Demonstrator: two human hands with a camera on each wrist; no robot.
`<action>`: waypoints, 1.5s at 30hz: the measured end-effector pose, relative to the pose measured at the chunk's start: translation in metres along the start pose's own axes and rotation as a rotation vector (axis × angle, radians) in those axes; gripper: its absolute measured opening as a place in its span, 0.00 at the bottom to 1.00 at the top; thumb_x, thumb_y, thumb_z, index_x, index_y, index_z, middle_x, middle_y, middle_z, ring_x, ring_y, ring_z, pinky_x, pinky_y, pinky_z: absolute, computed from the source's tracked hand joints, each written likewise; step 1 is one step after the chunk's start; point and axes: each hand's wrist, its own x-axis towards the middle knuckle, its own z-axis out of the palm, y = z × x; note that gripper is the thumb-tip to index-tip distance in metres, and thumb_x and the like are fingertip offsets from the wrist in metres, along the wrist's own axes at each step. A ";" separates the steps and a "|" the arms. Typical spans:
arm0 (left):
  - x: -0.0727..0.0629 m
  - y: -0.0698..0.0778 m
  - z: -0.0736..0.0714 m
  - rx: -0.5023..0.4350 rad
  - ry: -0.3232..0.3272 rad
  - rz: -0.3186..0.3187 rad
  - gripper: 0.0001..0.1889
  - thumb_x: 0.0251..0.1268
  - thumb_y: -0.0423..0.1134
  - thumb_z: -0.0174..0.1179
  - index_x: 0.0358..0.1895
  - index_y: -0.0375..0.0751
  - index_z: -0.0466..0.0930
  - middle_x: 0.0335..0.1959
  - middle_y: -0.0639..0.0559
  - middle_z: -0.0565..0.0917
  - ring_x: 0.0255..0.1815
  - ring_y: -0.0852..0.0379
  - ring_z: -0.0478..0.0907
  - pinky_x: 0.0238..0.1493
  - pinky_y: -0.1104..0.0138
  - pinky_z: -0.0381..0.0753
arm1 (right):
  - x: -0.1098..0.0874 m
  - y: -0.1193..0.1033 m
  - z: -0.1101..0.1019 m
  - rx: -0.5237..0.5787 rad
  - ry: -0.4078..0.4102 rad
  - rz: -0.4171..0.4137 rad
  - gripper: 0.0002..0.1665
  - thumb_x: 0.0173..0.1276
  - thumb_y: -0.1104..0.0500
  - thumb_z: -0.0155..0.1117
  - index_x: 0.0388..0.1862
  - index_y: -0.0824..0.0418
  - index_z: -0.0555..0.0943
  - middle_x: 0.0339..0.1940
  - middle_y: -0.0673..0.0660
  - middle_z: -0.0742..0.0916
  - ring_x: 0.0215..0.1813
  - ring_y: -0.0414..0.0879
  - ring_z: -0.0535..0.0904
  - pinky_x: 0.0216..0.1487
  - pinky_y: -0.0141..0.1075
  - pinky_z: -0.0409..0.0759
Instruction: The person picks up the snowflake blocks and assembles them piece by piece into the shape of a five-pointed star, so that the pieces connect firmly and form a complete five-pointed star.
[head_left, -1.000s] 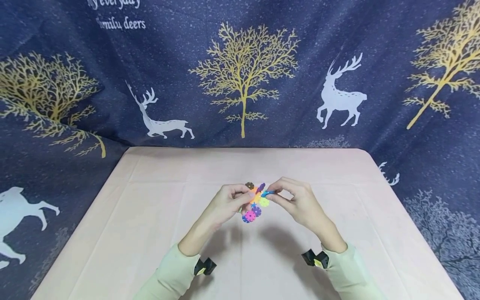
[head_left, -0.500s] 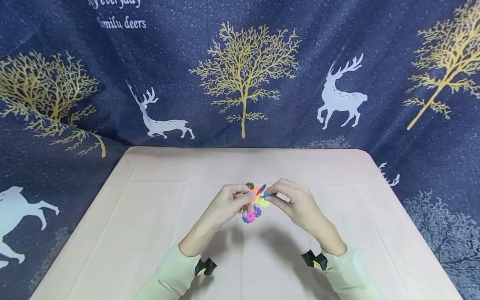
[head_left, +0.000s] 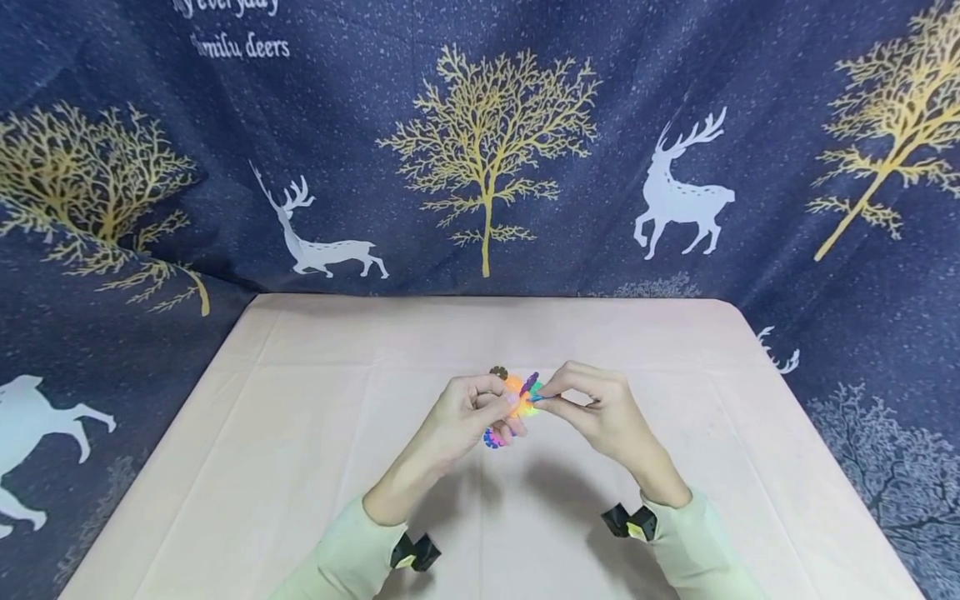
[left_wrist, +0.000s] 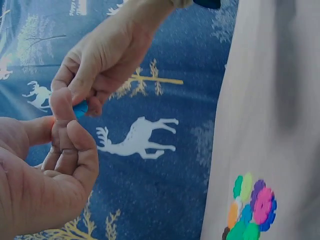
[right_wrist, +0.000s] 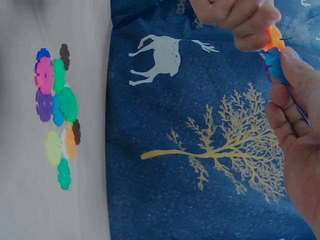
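Note:
Above the table, my left hand (head_left: 468,408) pinches an orange notched snowflake disc (right_wrist: 273,38) between thumb and fingers. Opposite it, my right hand (head_left: 592,398) pinches a blue snowflake disc (right_wrist: 276,66), its edge right at the orange one. A purple disc (head_left: 529,383) stands tilted beside them in the head view. In the left wrist view only a bit of the blue disc (left_wrist: 80,109) shows, as the fingers hide the rest. Whether the blue and orange discs are slotted together I cannot tell.
Below the hands, several loose discs lie on the pale tablecloth (head_left: 315,467), among them a pink disc (right_wrist: 45,75), a green disc (right_wrist: 68,104) and a yellow-green disc (right_wrist: 52,148). Behind the table hangs a dark blue cloth (head_left: 525,208) with deer and trees.
My left hand has shifted slightly right and toward the right hand with the orange disc, covering more of the loose discs. My right hand has barely moved and still pinches the blue disc.

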 end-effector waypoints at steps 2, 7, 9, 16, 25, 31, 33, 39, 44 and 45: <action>-0.001 0.000 0.001 -0.010 -0.014 0.015 0.07 0.73 0.30 0.56 0.39 0.27 0.76 0.24 0.43 0.87 0.21 0.59 0.82 0.31 0.69 0.82 | 0.001 0.000 -0.002 0.020 -0.010 -0.009 0.19 0.49 0.80 0.73 0.33 0.59 0.86 0.29 0.51 0.87 0.34 0.41 0.83 0.40 0.28 0.81; -0.003 0.003 0.002 -0.011 -0.033 0.022 0.08 0.74 0.30 0.55 0.38 0.25 0.75 0.25 0.40 0.87 0.21 0.59 0.83 0.33 0.69 0.82 | 0.002 0.001 -0.003 0.046 -0.049 -0.034 0.18 0.49 0.80 0.73 0.32 0.59 0.86 0.28 0.50 0.86 0.33 0.41 0.83 0.39 0.28 0.81; -0.004 0.004 0.002 0.003 -0.035 0.016 0.09 0.74 0.31 0.55 0.37 0.26 0.74 0.26 0.38 0.87 0.21 0.59 0.84 0.35 0.68 0.83 | 0.002 0.002 -0.002 0.043 -0.058 -0.044 0.18 0.49 0.79 0.74 0.32 0.59 0.86 0.28 0.50 0.86 0.32 0.41 0.83 0.38 0.28 0.81; -0.001 0.002 0.002 0.036 -0.042 -0.004 0.09 0.75 0.33 0.55 0.38 0.27 0.74 0.29 0.34 0.87 0.23 0.58 0.85 0.35 0.68 0.82 | 0.001 0.002 -0.004 -0.001 -0.071 -0.028 0.16 0.51 0.76 0.75 0.33 0.58 0.86 0.28 0.49 0.87 0.33 0.40 0.83 0.38 0.27 0.80; 0.000 0.001 0.007 0.024 -0.046 -0.054 0.10 0.76 0.36 0.55 0.40 0.29 0.76 0.30 0.36 0.88 0.24 0.58 0.85 0.33 0.68 0.79 | -0.001 0.000 -0.011 -0.042 -0.085 -0.013 0.17 0.50 0.75 0.76 0.35 0.57 0.86 0.31 0.49 0.88 0.34 0.40 0.83 0.40 0.27 0.80; 0.000 0.003 0.006 0.015 -0.004 -0.073 0.10 0.74 0.36 0.56 0.41 0.28 0.77 0.31 0.36 0.88 0.26 0.56 0.86 0.34 0.66 0.83 | -0.004 0.002 -0.013 -0.056 -0.071 -0.012 0.17 0.51 0.75 0.75 0.37 0.58 0.86 0.33 0.50 0.87 0.36 0.41 0.83 0.41 0.27 0.81; 0.000 0.003 0.005 0.019 0.000 -0.076 0.12 0.74 0.37 0.57 0.43 0.27 0.77 0.31 0.37 0.88 0.27 0.54 0.87 0.37 0.62 0.85 | -0.003 0.005 -0.014 -0.065 -0.055 -0.015 0.17 0.51 0.76 0.75 0.36 0.59 0.86 0.33 0.51 0.87 0.36 0.42 0.83 0.41 0.27 0.81; 0.000 -0.002 -0.001 0.065 -0.035 -0.090 0.15 0.74 0.38 0.58 0.49 0.26 0.78 0.32 0.38 0.88 0.30 0.51 0.88 0.43 0.58 0.85 | 0.001 0.018 -0.016 -0.123 -0.015 0.063 0.16 0.53 0.76 0.75 0.36 0.58 0.87 0.33 0.50 0.88 0.34 0.40 0.82 0.37 0.25 0.78; -0.003 -0.007 -0.001 0.111 -0.103 -0.145 0.11 0.73 0.36 0.58 0.48 0.29 0.79 0.31 0.39 0.88 0.29 0.51 0.87 0.43 0.59 0.86 | 0.006 0.034 -0.016 -0.199 0.006 0.138 0.13 0.56 0.72 0.75 0.36 0.57 0.88 0.33 0.48 0.89 0.32 0.38 0.81 0.38 0.29 0.79; -0.004 -0.007 -0.001 0.117 -0.112 -0.149 0.10 0.74 0.35 0.58 0.47 0.29 0.79 0.31 0.39 0.88 0.29 0.53 0.87 0.42 0.59 0.86 | 0.007 0.038 -0.015 -0.212 0.009 0.156 0.12 0.57 0.71 0.75 0.37 0.57 0.88 0.34 0.48 0.89 0.32 0.38 0.80 0.39 0.31 0.79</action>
